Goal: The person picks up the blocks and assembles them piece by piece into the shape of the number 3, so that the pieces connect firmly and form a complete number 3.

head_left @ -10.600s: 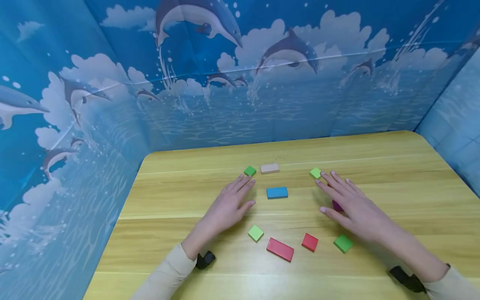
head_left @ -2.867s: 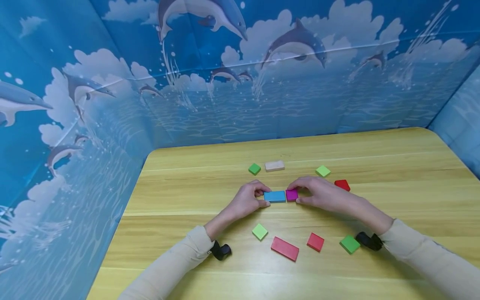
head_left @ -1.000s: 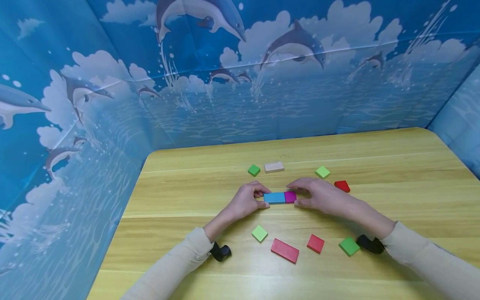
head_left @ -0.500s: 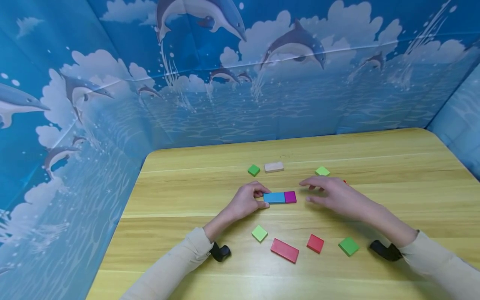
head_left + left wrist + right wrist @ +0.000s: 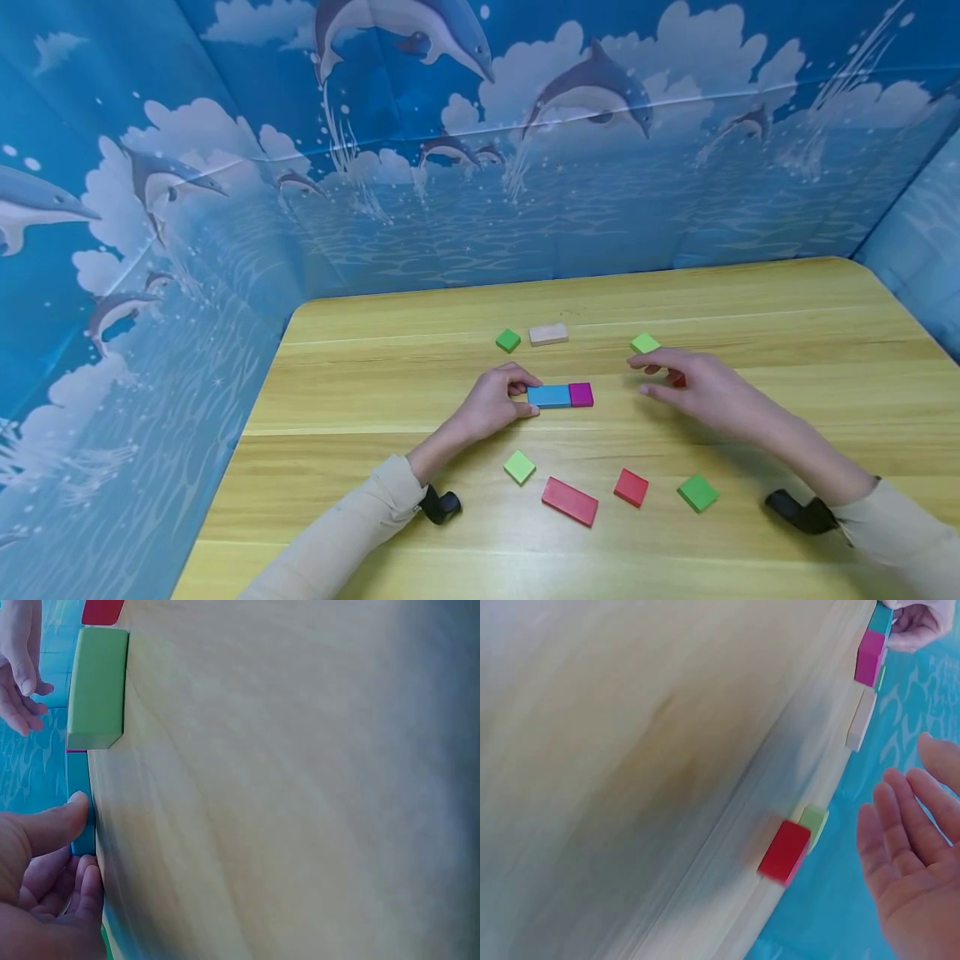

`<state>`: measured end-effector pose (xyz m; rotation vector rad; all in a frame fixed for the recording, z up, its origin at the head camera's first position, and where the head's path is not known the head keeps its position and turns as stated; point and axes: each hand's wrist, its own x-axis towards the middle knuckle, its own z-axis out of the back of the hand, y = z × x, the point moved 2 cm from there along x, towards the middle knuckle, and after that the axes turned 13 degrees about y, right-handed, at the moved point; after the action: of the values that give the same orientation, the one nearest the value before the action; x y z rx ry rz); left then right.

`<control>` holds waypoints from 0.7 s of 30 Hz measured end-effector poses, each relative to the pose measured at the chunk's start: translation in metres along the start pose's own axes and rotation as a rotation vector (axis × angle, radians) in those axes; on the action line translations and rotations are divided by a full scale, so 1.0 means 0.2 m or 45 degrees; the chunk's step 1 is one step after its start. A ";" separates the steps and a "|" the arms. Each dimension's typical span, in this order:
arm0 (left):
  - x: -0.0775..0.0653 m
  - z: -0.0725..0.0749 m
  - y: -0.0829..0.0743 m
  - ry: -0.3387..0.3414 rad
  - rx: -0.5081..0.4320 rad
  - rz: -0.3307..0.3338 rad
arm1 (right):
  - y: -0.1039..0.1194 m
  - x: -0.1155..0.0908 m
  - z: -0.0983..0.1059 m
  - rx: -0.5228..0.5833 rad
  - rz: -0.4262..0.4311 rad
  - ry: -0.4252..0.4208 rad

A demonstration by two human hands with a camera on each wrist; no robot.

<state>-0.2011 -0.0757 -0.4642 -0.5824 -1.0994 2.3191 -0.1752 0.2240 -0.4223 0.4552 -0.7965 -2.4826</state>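
1. Blue block [image 5: 549,397] is lying between our hands; our left hand [image 5: 491,402] is pinching it.
2. Purple block [image 5: 581,395] is touching its right end.
3. Our right hand [image 5: 705,392], fingers loose, is partly hiding a red block [image 5: 785,852].
4. Pale block [image 5: 548,335] is lying beyond.

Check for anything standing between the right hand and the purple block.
Nothing visible stands between the right hand and the purple block; the head view shows only bare table there. The lime block just beyond that hand lies off the path, and the blue block is on the purple one's other side.
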 end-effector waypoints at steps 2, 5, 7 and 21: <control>0.00 0.00 0.00 -0.003 0.002 0.000 | -0.02 -0.01 0.01 -0.011 -0.005 -0.006; 0.00 0.00 0.00 -0.004 0.002 -0.001 | -0.04 -0.03 0.02 -0.039 -0.010 -0.018; 0.00 0.00 0.00 -0.004 0.001 -0.002 | -0.05 -0.04 0.03 -0.057 -0.010 -0.028; -0.01 0.00 -0.01 -0.012 -0.006 -0.001 | -0.16 -0.09 0.07 -0.069 -0.015 -0.088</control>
<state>-0.1989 -0.0756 -0.4631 -0.5732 -1.1092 2.3211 -0.1792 0.2633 -0.4284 0.3574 -0.7530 -2.5363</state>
